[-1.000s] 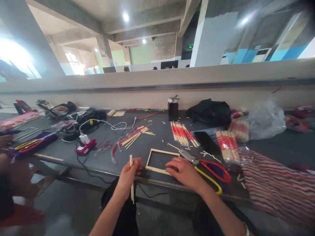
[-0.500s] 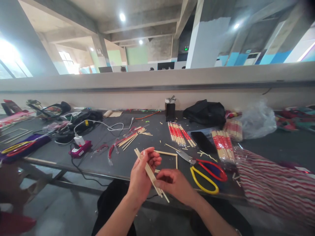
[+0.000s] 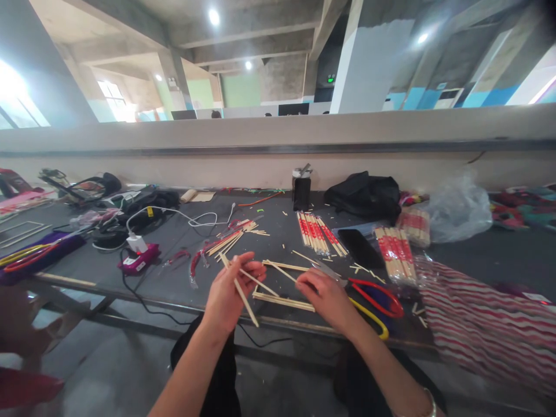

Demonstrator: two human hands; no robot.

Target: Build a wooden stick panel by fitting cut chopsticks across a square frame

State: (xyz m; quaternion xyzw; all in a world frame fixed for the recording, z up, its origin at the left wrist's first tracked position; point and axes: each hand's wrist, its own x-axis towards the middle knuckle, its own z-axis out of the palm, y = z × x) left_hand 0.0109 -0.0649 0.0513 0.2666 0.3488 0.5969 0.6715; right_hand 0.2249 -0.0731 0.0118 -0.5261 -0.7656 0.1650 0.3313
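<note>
My left hand (image 3: pixel 230 289) is closed around a few thin wooden sticks (image 3: pixel 245 302), which point down to the right. My right hand (image 3: pixel 324 295) pinches the end of a single stick (image 3: pixel 280 270) that slants up to the left over the table. Beneath and between the hands lies a rectangular frame of sticks (image 3: pixel 284 302) near the table's front edge. Scissors with red and yellow handles (image 3: pixel 377 297) lie just right of my right hand, their blades partly behind it.
Loose sticks (image 3: pixel 230 238) lie behind my left hand. Wrapped stick bundles (image 3: pixel 313 233), a black phone (image 3: pixel 359 248) and more packs (image 3: pixel 395 255) are at the right. A purple power socket (image 3: pixel 139 259) sits left, striped cloth (image 3: pixel 486 324) far right.
My hands have moved apart, the left one leftward with fewer sticks in it. A single stick is now in my right hand. The frame shows more fully.
</note>
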